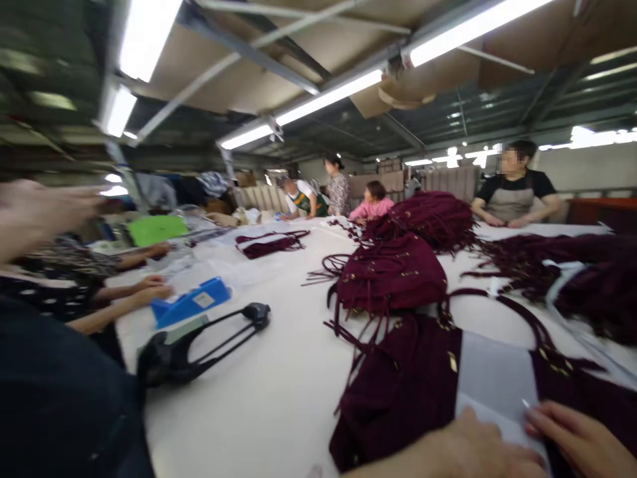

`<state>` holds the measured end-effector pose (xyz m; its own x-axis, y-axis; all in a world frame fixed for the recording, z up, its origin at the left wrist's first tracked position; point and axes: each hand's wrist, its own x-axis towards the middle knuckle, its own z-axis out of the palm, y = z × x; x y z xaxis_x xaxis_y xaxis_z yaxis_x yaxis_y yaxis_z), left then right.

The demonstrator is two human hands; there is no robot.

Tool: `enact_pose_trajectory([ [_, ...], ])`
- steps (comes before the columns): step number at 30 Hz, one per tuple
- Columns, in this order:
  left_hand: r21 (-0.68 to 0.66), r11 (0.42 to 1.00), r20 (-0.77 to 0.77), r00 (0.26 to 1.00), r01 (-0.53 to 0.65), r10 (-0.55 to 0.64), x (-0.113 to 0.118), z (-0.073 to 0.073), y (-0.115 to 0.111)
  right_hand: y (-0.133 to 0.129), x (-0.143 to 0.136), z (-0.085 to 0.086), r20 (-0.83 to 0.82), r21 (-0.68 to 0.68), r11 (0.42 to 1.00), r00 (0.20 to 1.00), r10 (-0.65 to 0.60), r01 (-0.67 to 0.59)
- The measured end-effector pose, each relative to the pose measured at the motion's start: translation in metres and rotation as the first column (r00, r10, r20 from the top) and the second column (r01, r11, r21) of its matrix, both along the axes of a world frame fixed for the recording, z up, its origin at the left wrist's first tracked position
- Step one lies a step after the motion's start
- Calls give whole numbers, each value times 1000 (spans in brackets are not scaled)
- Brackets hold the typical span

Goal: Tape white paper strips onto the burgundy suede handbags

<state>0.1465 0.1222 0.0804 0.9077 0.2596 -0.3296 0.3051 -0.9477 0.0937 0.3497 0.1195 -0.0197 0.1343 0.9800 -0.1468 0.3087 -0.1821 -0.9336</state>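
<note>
A dark burgundy bag (408, 385) with strap handles and gold-coloured metal fittings lies on the white table in front of me. Across its middle runs a white sheet (492, 372), perhaps paper or thin foam. My left hand (462, 448) rests over the lower part of this sheet, fingers stretched to the right and somewhat blurred. At the sheet's right edge, my right hand (572, 428) pinches it between thumb and fingers. A small whitish tip shows at those fingertips. Just beyond sits another burgundy bag (393, 272), its thin straps hanging loose.
Burgundy bags pile up at the back (428, 216) and right (587, 265). On the left of the white table (259, 398) are a black long-handled tool (199, 345) and a blue tape dispenser (196, 302). A co-worker's dark-clothed body (64, 392) stands close left; other people surround the table.
</note>
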Motion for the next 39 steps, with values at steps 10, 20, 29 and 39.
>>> enact_pose_trajectory([
  [10, -40, 998, 213, 976, 58, -48, 3, -5, 15, -6, 7, 31, 23, -41, 988, 989, -146, 147],
  [20, -32, 997, 199, 978, 76, -68, 10, -5, 19, -6, 7, 27, 45, -7, 992, 991, -128, 128],
  [29, -36, 996, 208, 976, 76, -67, 11, -6, 19, -3, 8, 23, 259, 244, 960, 944, -205, 141],
  [39, -64, 996, 211, 976, 62, -47, 11, -5, 19, 22, 26, 14, 501, 291, 922, 780, -375, 256],
])
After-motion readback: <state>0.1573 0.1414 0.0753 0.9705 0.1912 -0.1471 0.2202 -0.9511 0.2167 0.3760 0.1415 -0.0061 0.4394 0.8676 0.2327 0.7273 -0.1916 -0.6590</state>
